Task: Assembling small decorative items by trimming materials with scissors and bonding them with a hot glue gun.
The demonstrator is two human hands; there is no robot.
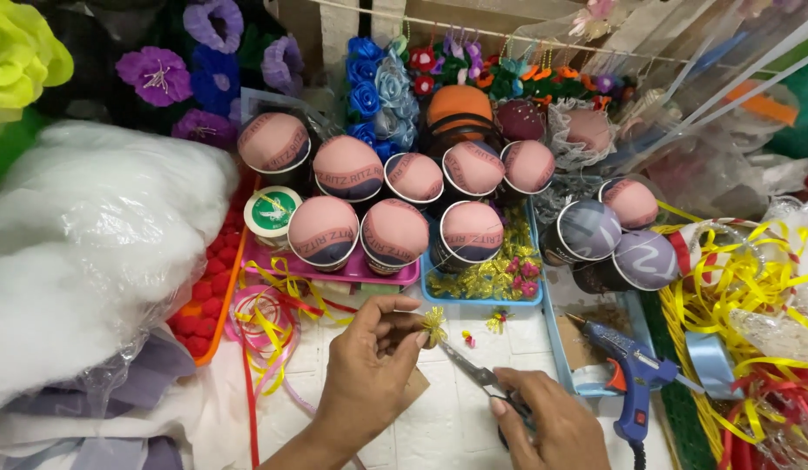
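Note:
My left hand (369, 365) pinches a small gold ribbon bow (434, 325) between thumb and fingers above the white tabletop. My right hand (543, 422) grips a pair of scissors (470, 369), whose blades point up-left toward the bow and almost touch it. Two more small bows, one with a pink centre (467, 339) and one gold (496, 321), lie just right of the held bow.
Several round pink-topped cushions (393, 233) fill a pink tray (352, 271) and a blue tray (482, 298). A blue glue gun (629, 372) lies right of the hands. Loose yellow and red ribbon (744, 287) is at right, a bag of white stuffing (82, 244) at left.

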